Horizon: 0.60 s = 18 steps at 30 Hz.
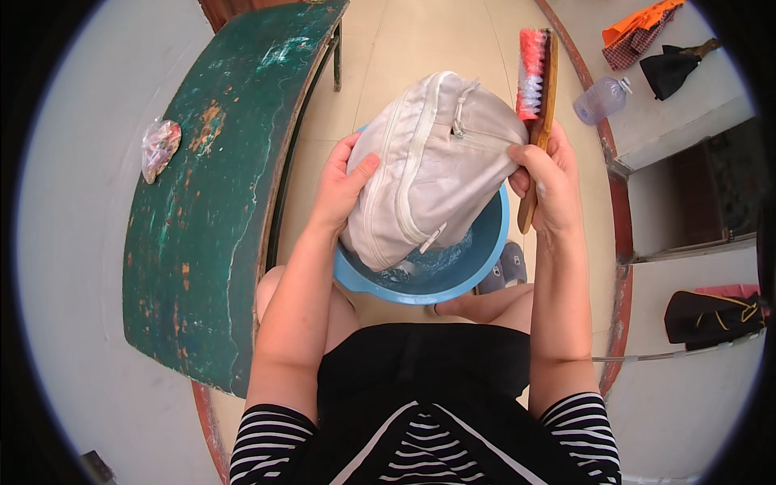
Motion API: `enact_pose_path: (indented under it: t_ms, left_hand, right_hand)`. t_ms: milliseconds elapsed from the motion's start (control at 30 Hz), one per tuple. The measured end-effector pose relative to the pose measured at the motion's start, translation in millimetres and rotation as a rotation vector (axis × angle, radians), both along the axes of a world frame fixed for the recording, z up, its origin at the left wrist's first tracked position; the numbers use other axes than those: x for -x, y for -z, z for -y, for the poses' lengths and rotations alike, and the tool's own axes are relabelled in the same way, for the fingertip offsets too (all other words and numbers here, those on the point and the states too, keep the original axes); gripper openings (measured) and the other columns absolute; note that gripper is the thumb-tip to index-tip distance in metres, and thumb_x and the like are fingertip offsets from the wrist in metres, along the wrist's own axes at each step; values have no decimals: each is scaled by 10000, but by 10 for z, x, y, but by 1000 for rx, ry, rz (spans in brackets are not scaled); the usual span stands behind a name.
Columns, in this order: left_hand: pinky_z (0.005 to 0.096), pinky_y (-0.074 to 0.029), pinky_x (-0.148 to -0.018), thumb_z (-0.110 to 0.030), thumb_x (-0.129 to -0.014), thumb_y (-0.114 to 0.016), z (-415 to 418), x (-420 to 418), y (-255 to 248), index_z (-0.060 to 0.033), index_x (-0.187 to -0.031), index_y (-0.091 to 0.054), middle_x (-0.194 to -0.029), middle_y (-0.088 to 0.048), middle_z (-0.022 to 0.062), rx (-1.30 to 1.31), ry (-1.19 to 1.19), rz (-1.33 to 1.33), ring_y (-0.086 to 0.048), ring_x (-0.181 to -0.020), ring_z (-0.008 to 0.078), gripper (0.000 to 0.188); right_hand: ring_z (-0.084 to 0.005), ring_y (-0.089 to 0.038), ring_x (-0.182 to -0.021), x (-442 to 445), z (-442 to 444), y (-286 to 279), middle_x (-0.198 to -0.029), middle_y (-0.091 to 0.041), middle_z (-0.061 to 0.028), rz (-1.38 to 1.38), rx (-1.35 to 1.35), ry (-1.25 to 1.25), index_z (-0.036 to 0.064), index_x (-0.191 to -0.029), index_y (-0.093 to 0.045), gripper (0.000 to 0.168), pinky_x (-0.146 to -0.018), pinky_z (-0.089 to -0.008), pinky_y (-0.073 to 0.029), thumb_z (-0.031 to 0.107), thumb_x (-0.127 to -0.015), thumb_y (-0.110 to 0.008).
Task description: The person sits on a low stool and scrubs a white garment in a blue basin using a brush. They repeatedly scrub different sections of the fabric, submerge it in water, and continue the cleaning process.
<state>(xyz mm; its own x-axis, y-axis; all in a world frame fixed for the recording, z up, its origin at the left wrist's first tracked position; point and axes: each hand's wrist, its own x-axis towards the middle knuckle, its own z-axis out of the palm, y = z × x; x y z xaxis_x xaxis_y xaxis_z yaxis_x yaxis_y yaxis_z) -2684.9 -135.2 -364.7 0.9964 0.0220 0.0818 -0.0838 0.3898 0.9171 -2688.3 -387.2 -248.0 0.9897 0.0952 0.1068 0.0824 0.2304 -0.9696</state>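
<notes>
A pale grey zippered fabric bag (424, 163) is held up over a blue plastic basin (418, 297) that has water in it. My left hand (345, 185) grips the bag's left side, thumb on top. At the bag's right edge, my right hand (548, 176) pinches the fabric and also holds a wooden-handled scrub brush (539, 91). The brush stands upright, its red and white bristles facing left towards the bag. The bag hides the far part of the basin.
A worn green table (200, 224) stands close on the left, bearing a plastic bag with contents (161, 150). Grey slippers (506, 267) lie right of the basin. A clear plastic jug (601, 100) stands by the right wall, and dark cloths (712, 318) hang there.
</notes>
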Motion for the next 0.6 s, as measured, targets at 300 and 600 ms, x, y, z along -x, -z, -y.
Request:
enact_pose_path:
  t_ms: [300,600]
  left_hand:
    - [353,-428,-1013,-218,-943,-642,-55,-88,187,-3,-1291,-532,-1294,-574,125,-347,-33,-34,-550,-1173,207,423]
    - [428,-400,-998,-324,-831,-715,263,180,-59,-32,-1176,-633,-1269,-575,159,-1186,21,519,-535,-1167,359,460]
  right_hand:
    - [-54,-446,-502,-263,-134,238,-738,-537,2,-76,5,-36,9,-1080,-517,290,-440,-219,-355,23,-801,-595]
    - [-61,-476,-551,-374,-219,842,-737,-525,-11,-228,61,19,9,-1050,-513,251,-482,-220,-382,66,-829,-617]
